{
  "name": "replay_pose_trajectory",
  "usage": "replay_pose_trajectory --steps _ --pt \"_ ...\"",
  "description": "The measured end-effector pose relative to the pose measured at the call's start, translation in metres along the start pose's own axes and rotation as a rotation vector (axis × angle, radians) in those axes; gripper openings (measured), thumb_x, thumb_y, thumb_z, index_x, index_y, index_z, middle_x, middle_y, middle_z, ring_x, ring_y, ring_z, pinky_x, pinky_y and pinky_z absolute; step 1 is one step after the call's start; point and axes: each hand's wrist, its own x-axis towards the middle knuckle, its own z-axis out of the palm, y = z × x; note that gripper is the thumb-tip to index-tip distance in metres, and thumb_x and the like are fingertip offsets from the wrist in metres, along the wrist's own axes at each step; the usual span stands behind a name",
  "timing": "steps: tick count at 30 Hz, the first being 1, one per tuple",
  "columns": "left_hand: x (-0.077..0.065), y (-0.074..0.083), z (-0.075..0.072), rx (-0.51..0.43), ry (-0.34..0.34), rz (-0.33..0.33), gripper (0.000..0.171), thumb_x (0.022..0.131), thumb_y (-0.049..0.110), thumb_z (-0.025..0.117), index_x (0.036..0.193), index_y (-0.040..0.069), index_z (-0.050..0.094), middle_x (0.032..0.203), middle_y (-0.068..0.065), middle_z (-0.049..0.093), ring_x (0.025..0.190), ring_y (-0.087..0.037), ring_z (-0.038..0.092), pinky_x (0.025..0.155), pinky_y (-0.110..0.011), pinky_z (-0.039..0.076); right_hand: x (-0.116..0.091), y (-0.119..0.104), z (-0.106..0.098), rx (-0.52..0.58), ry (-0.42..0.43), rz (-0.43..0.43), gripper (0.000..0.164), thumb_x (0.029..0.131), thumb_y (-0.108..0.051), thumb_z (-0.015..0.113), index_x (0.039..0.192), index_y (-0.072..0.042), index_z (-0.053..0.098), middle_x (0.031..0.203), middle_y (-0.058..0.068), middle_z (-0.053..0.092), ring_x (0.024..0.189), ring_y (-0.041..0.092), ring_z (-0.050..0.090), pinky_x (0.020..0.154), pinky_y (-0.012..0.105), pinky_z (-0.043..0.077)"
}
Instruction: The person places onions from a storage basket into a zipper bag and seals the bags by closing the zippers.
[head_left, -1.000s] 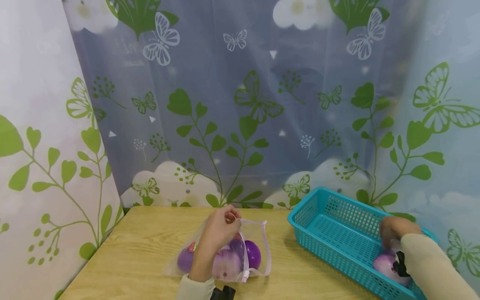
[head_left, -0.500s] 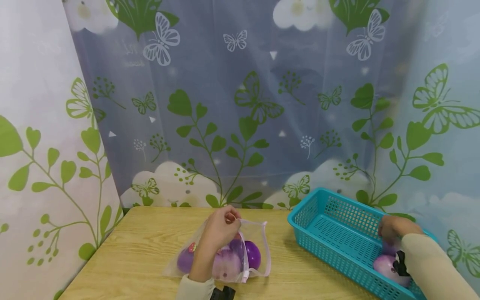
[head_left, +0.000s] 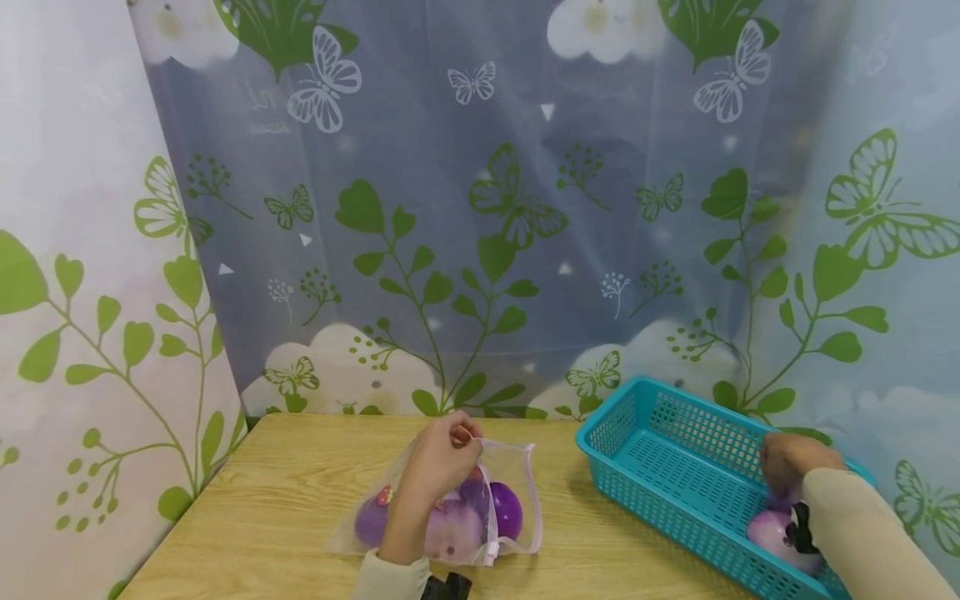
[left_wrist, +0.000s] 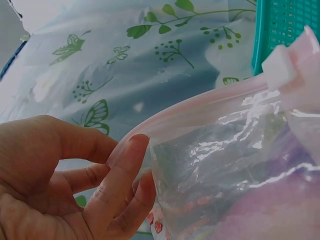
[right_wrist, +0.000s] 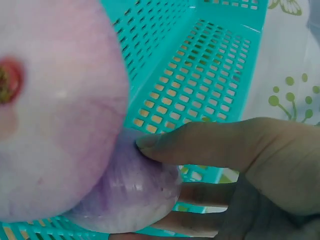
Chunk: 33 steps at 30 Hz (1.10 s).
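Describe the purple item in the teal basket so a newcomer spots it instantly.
On the wood-grain table, find the teal basket at the head view's right. At its near end, the right hand grips a glossy, round purple item. Unlike the pinkish-white item with a reddish spot beside it, this one is deeper purple and held.

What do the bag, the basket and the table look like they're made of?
Bag: thin, clear, glossy plastic film, judging by its creases and bright glints.
Basket: most likely moulded plastic, evenly turquoise with regular square holes.
Table: wood or wood-look laminate; grain shows, but the core doesn't.
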Motion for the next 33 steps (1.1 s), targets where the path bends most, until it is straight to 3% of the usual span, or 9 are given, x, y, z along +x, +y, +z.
replay_pose_trajectory --steps 4,7,10,17,23,27,33 --pt "0.000 0.000 0.001 -0.016 -0.004 -0.005 0.009 0.091 0.006 0.063 0.097 0.001 0.067 0.087 -0.010 0.062 0.057 -0.014 0.067 0.056 -0.028 0.055 -0.005 -0.008 -0.012 0.071 -0.015 -0.034 0.013 0.080 0.002 0.065 0.085 -0.010 0.063 0.082 0.003 0.055 0.073 0.019 0.043 0.060 0.032 0.039" --pt "0.000 0.001 0.002 -0.015 -0.005 -0.004 0.008 0.091 0.006 0.063 0.097 0.002 0.067 0.087 -0.010 0.062 0.058 -0.016 0.068 0.056 -0.028 0.055 -0.007 -0.015 -0.019 0.149 -0.026 -0.049 0.026 0.080 -0.001 0.068 0.106 -0.004 0.064 0.101 0.010 0.059 0.086 0.025 0.051 0.067 0.036 0.047" --pt "0.000 0.001 0.002 -0.008 -0.003 0.001 0.008 0.091 0.006 0.063 0.096 0.003 0.067 0.088 -0.010 0.063 0.058 -0.016 0.068 0.057 -0.028 0.054 -0.007 -0.023 -0.024 0.213 -0.033 -0.058 0.026 0.081 -0.002 0.069 0.106 -0.005 0.063 0.104 0.014 0.058 0.084 0.025 0.050 0.066 0.035 0.047" --pt "0.000 0.001 0.001 -0.005 -0.004 0.002 0.008 0.091 0.006 0.062 0.097 0.002 0.067 0.089 -0.011 0.063 0.058 -0.014 0.066 0.057 -0.028 0.054 -0.005 -0.039 -0.033 0.361 -0.081 -0.062 0.033 0.084 -0.004 0.067 0.117 -0.004 0.064 0.115 0.027 0.053 0.090 0.032 0.056 0.064 0.045 0.060" --pt "0.000 0.001 0.001 -0.011 -0.008 -0.003 0.009 0.091 0.005 0.062 0.097 0.002 0.067 0.087 -0.010 0.062 0.057 -0.015 0.067 0.057 -0.028 0.055 -0.007 -0.050 -0.043 0.383 -0.086 -0.143 0.036 0.082 -0.002 0.065 0.118 -0.002 0.064 0.117 0.029 0.054 0.094 0.032 0.061 0.063 0.046 0.063" --pt "0.000 0.001 0.001 -0.015 -0.010 -0.005 0.009 0.091 0.006 0.062 0.097 0.002 0.067 0.087 -0.010 0.063 0.058 -0.016 0.067 0.057 -0.028 0.055 -0.010 -0.058 -0.052 0.425 -0.092 -0.194 0.039 0.084 -0.003 0.068 0.122 0.000 0.064 0.123 0.033 0.052 0.098 0.034 0.062 0.065 0.048 0.064" --pt "0.000 0.001 0.001 -0.021 -0.009 -0.009 0.009 0.091 0.005 0.062 0.097 0.002 0.067 0.087 -0.010 0.063 0.059 -0.018 0.068 0.057 -0.028 0.054 -0.016 -0.069 -0.063 0.458 -0.118 -0.285 0.040 0.089 -0.005 0.068 0.128 0.002 0.061 0.121 0.030 0.060 0.099 0.029 0.065 0.066 0.047 0.064"
